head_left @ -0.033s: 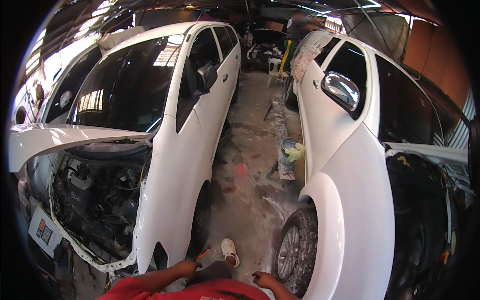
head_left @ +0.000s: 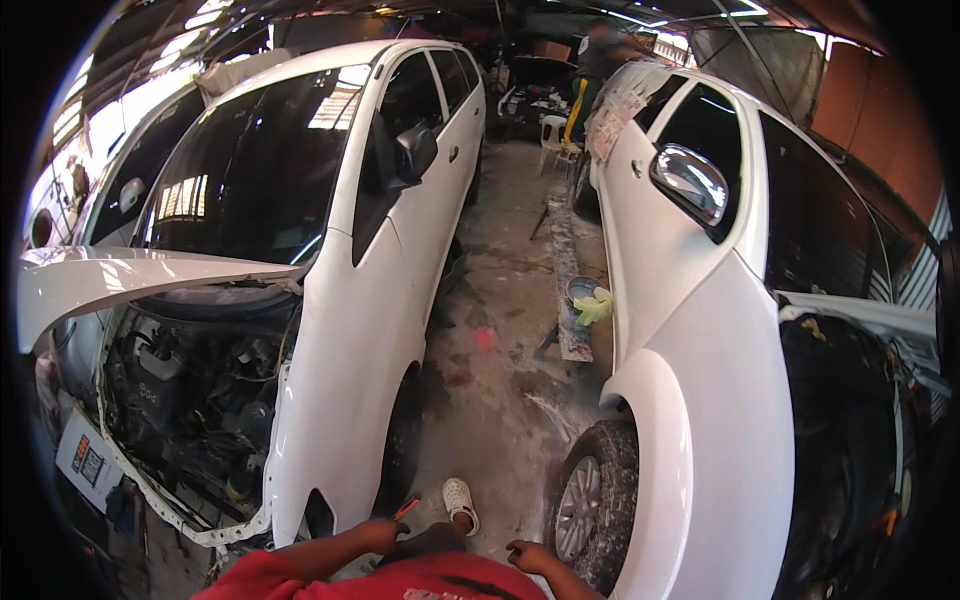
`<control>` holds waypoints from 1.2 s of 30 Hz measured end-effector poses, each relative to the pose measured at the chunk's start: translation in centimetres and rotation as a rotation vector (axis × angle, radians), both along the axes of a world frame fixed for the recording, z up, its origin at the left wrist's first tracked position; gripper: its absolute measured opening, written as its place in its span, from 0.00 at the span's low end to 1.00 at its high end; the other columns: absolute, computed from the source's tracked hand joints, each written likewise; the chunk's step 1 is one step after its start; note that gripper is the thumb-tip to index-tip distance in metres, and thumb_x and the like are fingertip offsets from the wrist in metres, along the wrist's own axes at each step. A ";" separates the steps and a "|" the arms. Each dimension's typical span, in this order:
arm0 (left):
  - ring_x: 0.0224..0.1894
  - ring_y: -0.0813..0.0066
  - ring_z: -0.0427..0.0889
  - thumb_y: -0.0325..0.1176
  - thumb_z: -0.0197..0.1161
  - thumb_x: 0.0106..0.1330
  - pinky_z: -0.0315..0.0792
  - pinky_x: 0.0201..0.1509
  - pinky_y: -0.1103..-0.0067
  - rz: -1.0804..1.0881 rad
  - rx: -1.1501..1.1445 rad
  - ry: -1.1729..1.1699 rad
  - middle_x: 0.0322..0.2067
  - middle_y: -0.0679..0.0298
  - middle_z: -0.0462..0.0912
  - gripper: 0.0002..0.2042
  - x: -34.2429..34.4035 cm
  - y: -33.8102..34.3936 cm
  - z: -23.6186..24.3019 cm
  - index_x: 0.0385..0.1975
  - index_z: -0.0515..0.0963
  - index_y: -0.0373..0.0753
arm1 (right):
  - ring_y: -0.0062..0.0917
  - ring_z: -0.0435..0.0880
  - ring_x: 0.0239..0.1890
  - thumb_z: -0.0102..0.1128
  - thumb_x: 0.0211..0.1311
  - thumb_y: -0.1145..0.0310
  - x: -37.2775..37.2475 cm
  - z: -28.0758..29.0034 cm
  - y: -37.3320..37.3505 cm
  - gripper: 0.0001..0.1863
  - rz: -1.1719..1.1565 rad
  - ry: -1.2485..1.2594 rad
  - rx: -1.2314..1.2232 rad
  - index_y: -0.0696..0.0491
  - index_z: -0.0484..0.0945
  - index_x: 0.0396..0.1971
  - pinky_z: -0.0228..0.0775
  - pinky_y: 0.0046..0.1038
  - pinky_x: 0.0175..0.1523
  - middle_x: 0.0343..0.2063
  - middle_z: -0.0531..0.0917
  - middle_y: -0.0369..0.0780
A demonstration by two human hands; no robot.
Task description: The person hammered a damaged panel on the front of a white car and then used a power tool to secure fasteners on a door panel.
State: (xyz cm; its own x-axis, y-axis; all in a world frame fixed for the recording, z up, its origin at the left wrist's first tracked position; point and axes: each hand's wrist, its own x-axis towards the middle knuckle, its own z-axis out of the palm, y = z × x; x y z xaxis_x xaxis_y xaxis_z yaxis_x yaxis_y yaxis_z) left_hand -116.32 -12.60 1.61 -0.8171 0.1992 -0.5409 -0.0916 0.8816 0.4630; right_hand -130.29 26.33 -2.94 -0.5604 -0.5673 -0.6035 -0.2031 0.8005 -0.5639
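Note:
Low in the view, my left hand [head_left: 380, 535] is closed around a slim orange tool [head_left: 407, 508] that sticks out past the fingers; its exact kind is too small to tell. It is beside the front fender of a white car [head_left: 345, 400] on the left. My right hand [head_left: 530, 556] hangs near the front wheel [head_left: 597, 500] of a second white car [head_left: 720, 380], apart from it. Its fingers are loosely bent and a little apart, with nothing visible in them. The left car's hood is raised over a bare engine bay [head_left: 190, 390], and its front bumper is off.
Between the cars runs a stained concrete floor [head_left: 480, 390]. A low, paint-spattered plank bench [head_left: 570, 250] along the right car holds a bucket [head_left: 583, 288] with a yellow-green cloth or glove [head_left: 595, 306]. Farther back are a white plastic chair [head_left: 551, 135] and a person [head_left: 590, 75] working at the right car.
The view has shifted very slightly, so the right car appears a little farther right. Both hands stay where they were, the left still holding the orange tool.

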 end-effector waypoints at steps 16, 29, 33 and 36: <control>0.50 0.48 0.84 0.37 0.59 0.56 0.77 0.55 0.59 -0.040 -0.168 -0.037 0.45 0.46 0.84 0.19 -39.5 -9.1 1.6 0.47 0.81 0.38 | 0.41 0.85 0.51 0.66 0.54 0.59 -32.2 -2.4 0.0 0.25 -0.257 -0.083 0.261 0.52 0.83 0.52 0.75 0.37 0.58 0.47 0.86 0.48; 0.54 0.56 0.81 0.36 0.63 0.57 0.72 0.59 0.60 -0.089 -0.317 -0.196 0.46 0.52 0.85 0.15 -55.4 -12.4 -2.1 0.43 0.84 0.39 | 0.41 0.87 0.43 0.66 0.55 0.64 -60.9 -7.8 -13.9 0.20 -0.108 0.116 0.035 0.55 0.83 0.48 0.77 0.37 0.52 0.39 0.88 0.49; 0.55 0.56 0.79 0.36 0.61 0.60 0.66 0.63 0.56 -0.042 -0.465 -0.030 0.48 0.52 0.83 0.15 -62.5 -15.9 -6.2 0.44 0.84 0.38 | 0.38 0.88 0.36 0.63 0.56 0.66 -63.5 -5.6 -14.7 0.17 -0.289 -0.044 -0.062 0.56 0.83 0.45 0.78 0.33 0.47 0.32 0.87 0.50; 0.59 0.55 0.77 0.38 0.55 0.66 0.63 0.66 0.51 -0.069 -0.644 0.024 0.49 0.54 0.84 0.16 -65.7 -18.5 -8.1 0.45 0.86 0.38 | 0.40 0.88 0.35 0.61 0.56 0.67 -62.0 -5.0 -13.7 0.15 -0.204 0.079 0.009 0.56 0.84 0.43 0.78 0.34 0.46 0.30 0.87 0.49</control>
State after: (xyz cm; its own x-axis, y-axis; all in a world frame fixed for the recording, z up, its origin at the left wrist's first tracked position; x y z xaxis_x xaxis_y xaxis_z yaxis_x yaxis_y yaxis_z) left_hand -182.01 -31.08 -6.49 -0.8275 -0.1069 -0.5512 -0.0212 0.9869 -0.1597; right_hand -192.28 12.66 -7.90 -0.7091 -0.4317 -0.5575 -0.0795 0.8346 -0.5451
